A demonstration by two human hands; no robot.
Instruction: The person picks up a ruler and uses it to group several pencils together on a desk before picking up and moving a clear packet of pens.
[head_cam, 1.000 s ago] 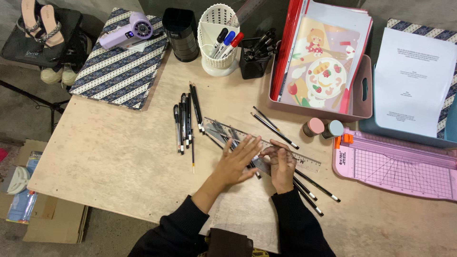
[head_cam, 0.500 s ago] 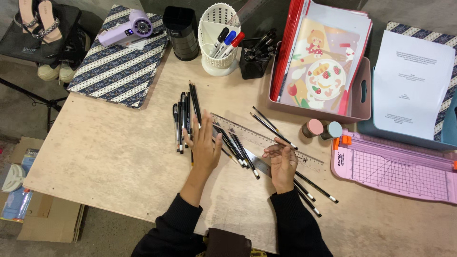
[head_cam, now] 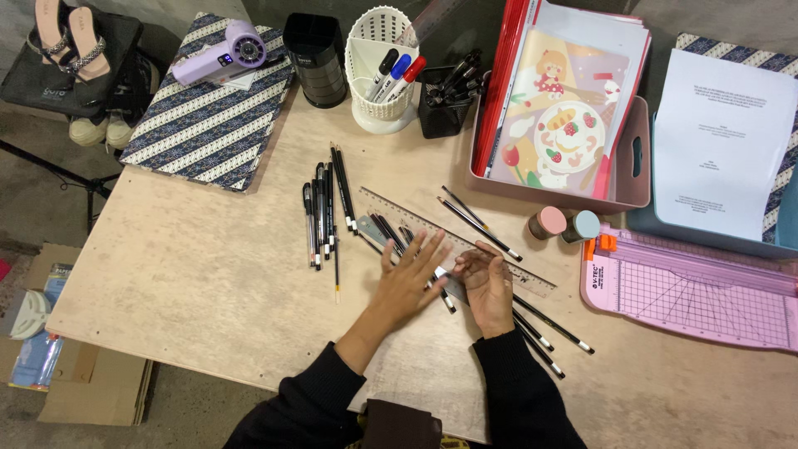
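My left hand (head_cam: pixel 406 283) lies flat with fingers spread on several black pencils (head_cam: pixel 391 234) beside a clear ruler (head_cam: pixel 416 223) that runs diagonally across the table. My right hand (head_cam: pixel 486 278) is next to it, fingers curled over the ruler's right part and more pencils (head_cam: pixel 544 328). A separate row of black pens and pencils (head_cam: pixel 326 212) lies to the left of my hands. Both arms wear black sleeves.
A white marker holder (head_cam: pixel 378 75), black cup (head_cam: pixel 314 58) and black clip holder (head_cam: pixel 442 104) stand at the back. A pink tray with papers (head_cam: pixel 636 158), two small jars (head_cam: pixel 564 224) and a pink paper cutter (head_cam: pixel 706 291) are right. A striped folder (head_cam: pixel 204 125) holds a purple device.
My left hand went left to the pen row, then came back right onto the pencils by the ruler. My right hand stayed on the ruler.
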